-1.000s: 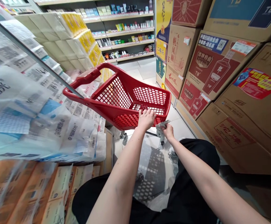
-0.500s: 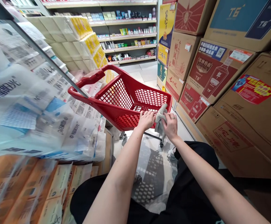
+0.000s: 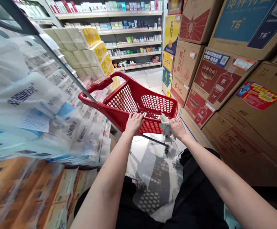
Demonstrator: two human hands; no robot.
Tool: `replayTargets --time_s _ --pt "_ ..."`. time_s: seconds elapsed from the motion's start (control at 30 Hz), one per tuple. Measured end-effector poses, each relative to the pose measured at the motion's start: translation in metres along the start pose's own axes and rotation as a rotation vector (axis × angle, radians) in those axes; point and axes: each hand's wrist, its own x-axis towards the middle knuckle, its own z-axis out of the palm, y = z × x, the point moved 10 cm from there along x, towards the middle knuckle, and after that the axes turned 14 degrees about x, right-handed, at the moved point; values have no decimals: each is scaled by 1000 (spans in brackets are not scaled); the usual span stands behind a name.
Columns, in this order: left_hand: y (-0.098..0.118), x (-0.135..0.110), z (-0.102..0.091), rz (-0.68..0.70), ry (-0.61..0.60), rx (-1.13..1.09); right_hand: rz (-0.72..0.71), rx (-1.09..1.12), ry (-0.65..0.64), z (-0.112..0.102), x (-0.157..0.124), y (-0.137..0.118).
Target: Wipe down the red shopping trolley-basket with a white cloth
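A red plastic shopping cart [image 3: 119,109] with latticed basket walls stands in front of me. My left hand [image 3: 135,122] lies over its near rim, the fingers curled across the edge. Farther right along that rim, my right hand [image 3: 177,128] is closed on a pale grey cloth [image 3: 165,124], which drapes over the rim and hangs down the outer side. My right fingertips are partly hidden by the hand itself. A grey rod [image 3: 64,68] with a thick dark grey end slants from the upper left down to the cart's handle end.
Stacked cartons [image 3: 226,76] wall off the right side. Plastic-wrapped paper packs [image 3: 50,108] pile up at the left, with orange packs [image 3: 16,190] below them. Stocked shelves [image 3: 136,30] stand beyond the cart. Tiled floor [image 3: 150,159] shows between my legs and the cart.
My left hand has moved left along the rim, away from the cloth. My right hand has shifted slightly right and flattened lower over the rim with the cloth. The view has tilted up slightly.
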Motion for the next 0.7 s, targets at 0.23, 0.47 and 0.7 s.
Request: replayTargets --time_s 0.23,0.47,0.7 --pt "13 14 -1 121 31 22 6 -37 -8 1 -3 26" --pt "-10 19 -4 96 35 162 23 8 -52 2 -7 78" --pt "-9 -2 -27 80 108 147 18 15 -68 -2 -13 103"
